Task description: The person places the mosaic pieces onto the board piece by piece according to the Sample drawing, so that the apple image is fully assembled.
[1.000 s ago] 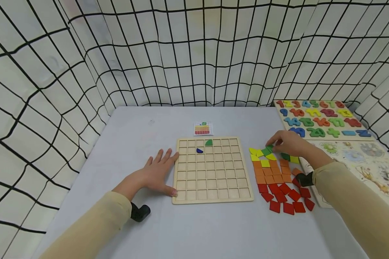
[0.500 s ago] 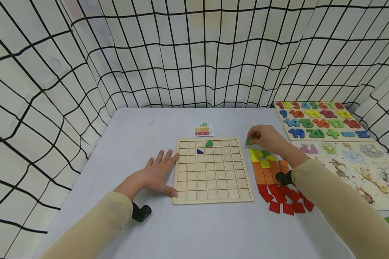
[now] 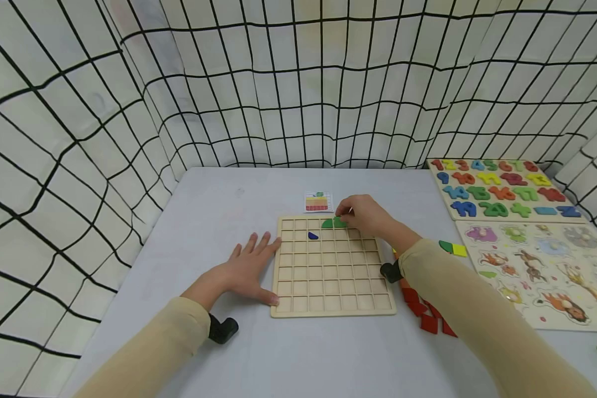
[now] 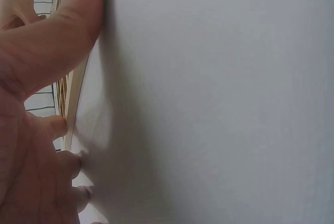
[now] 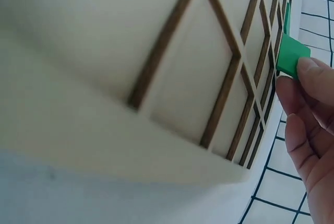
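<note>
Green tile point(image 5: 292, 56): pinched between thumb and fingers of the right hand point(image 3: 365, 214), just right of centre frame at the board's far edge; I cannot tell whether it is seated.
Left hand point(image 3: 244, 273): fingers spread, grasping nothing, touching the board's edge left of centre.
Grid board point(image 3: 334, 288): mid-frame, flat; I count two other pieces on it, a curved green piece point(image 3: 326, 224) just beside the held tile and a blue piece point(image 3: 313, 236) slightly lower left.
Bare squares: nearly all, so I judge the work barely begun.
Red tiles point(image 3: 429, 324): off the board, lower right of centre, partly hidden from me by the sleeve point(image 3: 457, 298).
Picture card point(image 3: 318, 202): above the board.
</note>
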{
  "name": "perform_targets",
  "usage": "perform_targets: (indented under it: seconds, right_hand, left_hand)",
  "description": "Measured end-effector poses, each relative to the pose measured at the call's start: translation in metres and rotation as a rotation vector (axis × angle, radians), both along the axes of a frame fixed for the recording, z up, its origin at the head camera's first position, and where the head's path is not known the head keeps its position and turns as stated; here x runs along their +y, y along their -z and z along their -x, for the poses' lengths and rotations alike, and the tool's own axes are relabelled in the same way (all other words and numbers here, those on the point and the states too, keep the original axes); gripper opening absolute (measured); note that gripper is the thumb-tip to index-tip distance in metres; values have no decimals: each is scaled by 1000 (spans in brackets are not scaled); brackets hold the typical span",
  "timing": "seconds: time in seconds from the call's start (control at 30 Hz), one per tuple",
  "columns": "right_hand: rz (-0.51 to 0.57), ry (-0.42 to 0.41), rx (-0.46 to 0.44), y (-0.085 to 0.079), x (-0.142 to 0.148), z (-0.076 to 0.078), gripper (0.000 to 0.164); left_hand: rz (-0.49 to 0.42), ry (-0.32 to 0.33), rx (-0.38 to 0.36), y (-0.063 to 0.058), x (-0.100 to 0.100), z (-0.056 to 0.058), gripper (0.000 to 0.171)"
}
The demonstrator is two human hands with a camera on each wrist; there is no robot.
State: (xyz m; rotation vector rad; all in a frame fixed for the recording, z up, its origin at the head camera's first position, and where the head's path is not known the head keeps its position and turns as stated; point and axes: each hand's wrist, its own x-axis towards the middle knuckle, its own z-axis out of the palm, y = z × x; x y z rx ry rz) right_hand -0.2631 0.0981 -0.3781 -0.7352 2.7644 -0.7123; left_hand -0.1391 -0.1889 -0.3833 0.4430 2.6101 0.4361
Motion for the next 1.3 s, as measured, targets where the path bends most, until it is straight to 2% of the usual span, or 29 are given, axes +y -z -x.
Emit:
perform_targets:
  seconds: [0.23,0.4,0.57,0.77,0.9,1.07,1.3]
  right_hand:
    - [-14,31,-8,0,-1,0,16]
    - [-26,42,-21,3,0,2,19]
    - [-44,23,11,5,2,1,18]
    - [-33,21,30,-5,15,-5,22]
    - [-51,61,28,-14,46,-6,22]
    - [-104,88,-19,-21,105,-10,22]
    - [-235,110,-114,-19,173,-22,19]
  left_hand:
    - [-9,8,2,-4,3,-1,124]
    - [-6,14,6,-3,4,1,125]
    - [-9,16,9,-1,4,1,125]
    - [-14,10,2,0,5,-1,125]
    - [0,13,4,1,5,-2,125]
    - [9,14,12,-1,4,-1,125]
    - [4,10,7,-3,2,-1,125]
